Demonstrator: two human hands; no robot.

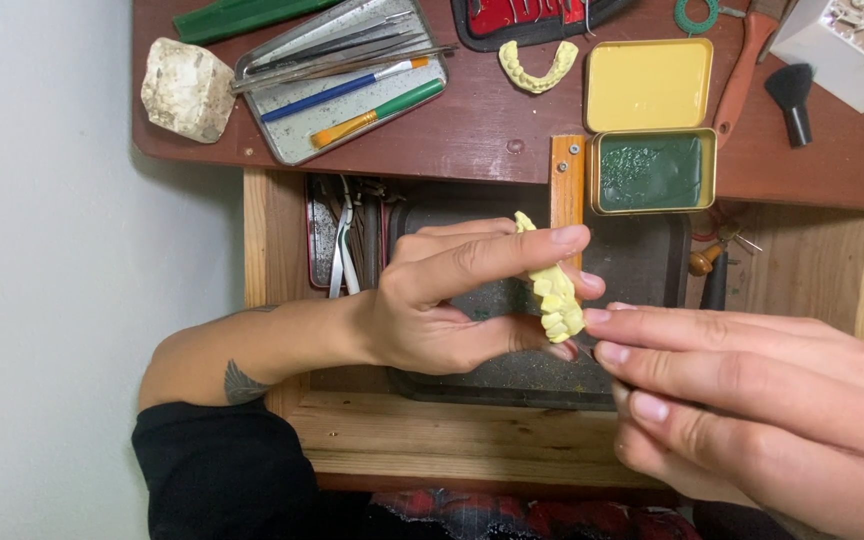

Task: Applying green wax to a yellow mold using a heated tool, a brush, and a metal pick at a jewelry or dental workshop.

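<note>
Work under way, not finished: left hand (442,300) pinches the pale yellow toothed dental cast (555,295) above the open wooden drawer (282,250), right hand (752,400) fingers narrowed at its lower end, any tool hidden.

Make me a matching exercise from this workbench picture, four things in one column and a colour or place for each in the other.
Things:
1. open tin
2. tooth model
3. second tooth arch
4. brushes

Descriptions:
A. in the metal tray
B. held in the left hand
C. filled with green material
D. lying alone on the dark red bench top

Pairs: 1-C, 2-B, 3-D, 4-A
</note>
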